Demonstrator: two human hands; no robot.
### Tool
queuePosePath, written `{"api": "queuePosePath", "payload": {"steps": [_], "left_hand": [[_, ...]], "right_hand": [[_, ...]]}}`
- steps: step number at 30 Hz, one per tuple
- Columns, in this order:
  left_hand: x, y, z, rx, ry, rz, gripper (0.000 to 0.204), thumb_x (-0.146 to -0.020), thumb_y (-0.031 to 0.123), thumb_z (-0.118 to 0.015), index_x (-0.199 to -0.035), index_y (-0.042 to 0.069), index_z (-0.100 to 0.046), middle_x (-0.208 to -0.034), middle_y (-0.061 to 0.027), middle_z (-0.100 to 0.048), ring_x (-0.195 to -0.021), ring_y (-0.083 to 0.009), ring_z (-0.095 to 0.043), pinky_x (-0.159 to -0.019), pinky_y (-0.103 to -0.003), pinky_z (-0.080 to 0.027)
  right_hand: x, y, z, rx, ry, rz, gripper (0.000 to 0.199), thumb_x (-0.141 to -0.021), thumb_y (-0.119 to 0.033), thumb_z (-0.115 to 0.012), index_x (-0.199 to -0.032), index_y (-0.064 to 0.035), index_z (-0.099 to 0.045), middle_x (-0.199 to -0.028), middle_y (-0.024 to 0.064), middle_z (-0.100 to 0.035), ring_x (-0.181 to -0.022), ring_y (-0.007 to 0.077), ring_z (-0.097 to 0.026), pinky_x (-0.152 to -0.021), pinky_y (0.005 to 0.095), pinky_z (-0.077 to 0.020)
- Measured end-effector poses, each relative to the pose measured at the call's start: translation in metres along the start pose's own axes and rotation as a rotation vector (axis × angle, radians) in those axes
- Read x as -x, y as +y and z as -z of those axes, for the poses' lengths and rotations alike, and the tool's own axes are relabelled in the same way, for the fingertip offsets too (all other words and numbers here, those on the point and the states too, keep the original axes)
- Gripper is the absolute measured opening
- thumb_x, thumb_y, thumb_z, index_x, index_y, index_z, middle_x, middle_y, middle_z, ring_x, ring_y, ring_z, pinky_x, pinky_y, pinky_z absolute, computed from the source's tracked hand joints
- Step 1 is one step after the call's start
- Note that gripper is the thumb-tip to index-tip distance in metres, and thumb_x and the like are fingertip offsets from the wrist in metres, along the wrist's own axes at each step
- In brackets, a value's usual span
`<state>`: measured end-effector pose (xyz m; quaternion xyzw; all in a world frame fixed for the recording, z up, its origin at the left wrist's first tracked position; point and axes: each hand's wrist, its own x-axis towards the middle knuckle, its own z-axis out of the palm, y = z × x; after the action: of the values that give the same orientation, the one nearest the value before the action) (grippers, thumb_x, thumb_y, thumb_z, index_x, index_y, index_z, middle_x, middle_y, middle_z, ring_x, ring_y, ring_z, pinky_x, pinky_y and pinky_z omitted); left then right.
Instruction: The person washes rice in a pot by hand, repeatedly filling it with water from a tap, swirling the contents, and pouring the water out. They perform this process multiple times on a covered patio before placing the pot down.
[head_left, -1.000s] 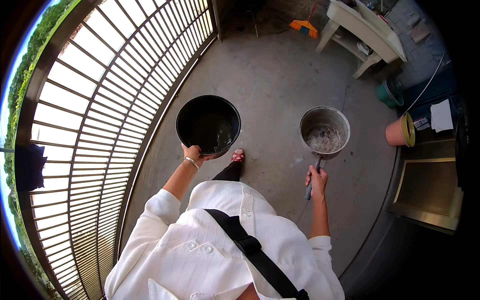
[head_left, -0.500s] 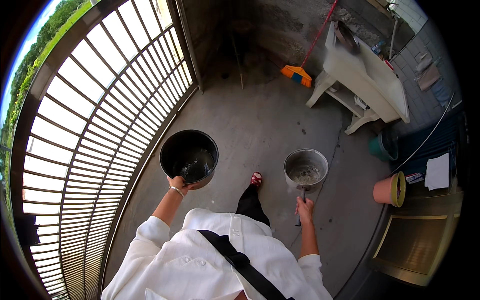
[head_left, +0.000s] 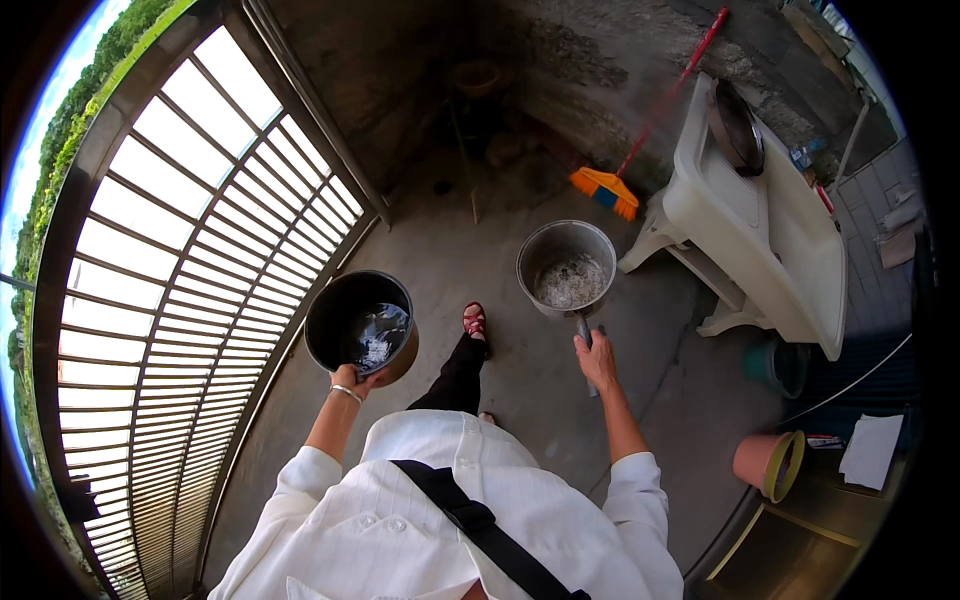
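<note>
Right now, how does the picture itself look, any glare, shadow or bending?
Head view: white glare through the fence, which bows under the fisheye; head view: bright reflections inside the pot in the left hand; head view: deep shadow in the corner left of the broom, and black around the picture's rim.

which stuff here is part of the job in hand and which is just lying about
In hand:
- black pot with shiny liquid, in the left grip
- long-handled metal saucepan with whitish contents, in the right grip

Just about:
- orange-bristled broom
- cream utility sink
- pink bucket
- dark green bucket
- white sheet
</note>
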<state>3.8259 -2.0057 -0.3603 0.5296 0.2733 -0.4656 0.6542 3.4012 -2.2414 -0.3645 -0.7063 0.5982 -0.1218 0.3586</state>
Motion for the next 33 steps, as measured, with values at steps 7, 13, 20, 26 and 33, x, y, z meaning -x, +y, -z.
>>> {"api": "queuePosePath", "payload": {"steps": [7,13,20,26,33], "left_hand": [[-0.097,0.010,-0.111,0.190,-0.021,0.067,0.062,-0.070,-0.010,-0.027,-0.131,0.002,-0.021,-0.125,-0.0304,-0.033,-0.106,-0.0577,-0.041,-0.081,-0.071,-0.041],[-0.116,0.035,-0.222,0.090,-0.059,0.014,0.056,-0.071,-0.006,-0.033,-0.125,-0.013,-0.023,-0.125,-0.0346,-0.032,-0.109,-0.0599,-0.036,-0.088,-0.066,-0.039],[-0.147,0.051,-0.306,0.209,-0.142,0.045,0.056,-0.069,-0.008,-0.033,-0.124,-0.011,-0.022,-0.118,-0.0361,-0.035,-0.099,-0.0614,-0.043,-0.080,-0.066,-0.045],[-0.166,0.045,-0.387,0.168,-0.013,-0.091,0.054,-0.072,-0.002,-0.034,-0.121,-0.021,-0.022,-0.123,-0.0370,-0.035,-0.109,-0.0601,-0.036,-0.091,-0.062,-0.040],[-0.183,0.034,-0.472,0.367,0.215,-0.107,0.054,-0.071,-0.002,-0.033,-0.121,-0.019,-0.024,-0.123,-0.0356,-0.033,-0.105,-0.0559,-0.043,-0.090,-0.059,-0.043]], "right_hand": [[-0.169,-0.013,0.013,-0.173,-0.125,-0.126,0.036,-0.087,-0.029,-0.053,-0.088,0.0064,-0.054,-0.068,0.0162,-0.060,-0.061,0.0296,-0.059,-0.056,0.0416,-0.0455],[-0.280,-0.071,0.041,-0.291,-0.050,-0.075,0.027,-0.088,-0.024,-0.054,-0.075,-0.0007,-0.049,-0.056,0.0038,-0.052,-0.041,0.0097,-0.047,-0.036,0.0276,-0.0376],[-0.440,-0.122,0.079,0.078,0.052,0.004,0.030,-0.088,-0.026,-0.050,-0.090,0.0036,-0.053,-0.082,0.0225,-0.059,-0.085,0.0414,-0.055,-0.072,0.0472,-0.0412],[-0.627,-0.127,0.088,0.033,0.016,0.189,0.029,-0.088,-0.025,-0.050,-0.092,0.0030,-0.053,-0.088,0.0260,-0.057,-0.086,0.0440,-0.054,-0.070,0.0492,-0.0413],[-0.838,-0.194,0.095,0.022,-0.105,0.354,0.031,-0.084,-0.027,-0.057,-0.093,0.0022,-0.054,-0.084,0.0263,-0.059,-0.086,0.0444,-0.055,-0.070,0.0492,-0.0421]]}}
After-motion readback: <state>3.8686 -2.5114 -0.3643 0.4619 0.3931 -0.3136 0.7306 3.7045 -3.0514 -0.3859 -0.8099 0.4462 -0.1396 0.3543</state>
